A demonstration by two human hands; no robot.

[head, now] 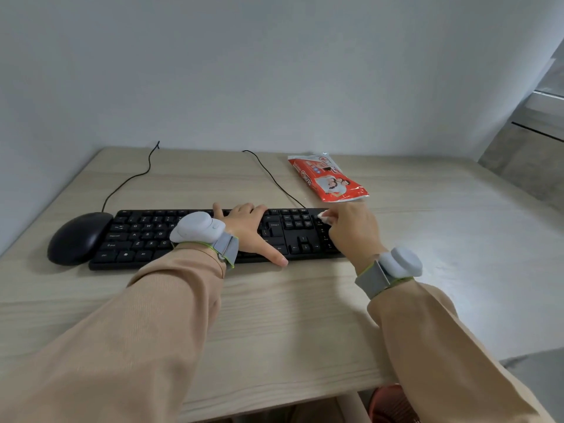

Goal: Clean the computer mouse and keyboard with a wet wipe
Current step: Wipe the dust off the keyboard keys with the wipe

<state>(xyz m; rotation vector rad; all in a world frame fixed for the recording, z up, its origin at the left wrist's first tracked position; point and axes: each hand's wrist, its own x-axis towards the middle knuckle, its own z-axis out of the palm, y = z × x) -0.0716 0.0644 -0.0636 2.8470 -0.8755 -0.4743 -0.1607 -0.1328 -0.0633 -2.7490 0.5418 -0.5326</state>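
Observation:
A black keyboard (pixel 143 239) lies across the wooden table (pixel 274 315). Touching its left end is a black mouse (pixel 77 238). My left hand (pixel 250 227) rests flat on the middle keys, fingers spread and thumb at the front edge. My right hand (pixel 351 227) is over the number pad at the right end and pinches a small white wet wipe (pixel 324 216) against the top keys. Most of the wipe is hidden inside my fingers.
A red wet-wipe packet (pixel 328 178) lies behind the keyboard's right end. Two black cables (pixel 274 178) run from mouse and keyboard to the back edge by the wall. A grey cabinet (pixel 525 154) stands at the far right.

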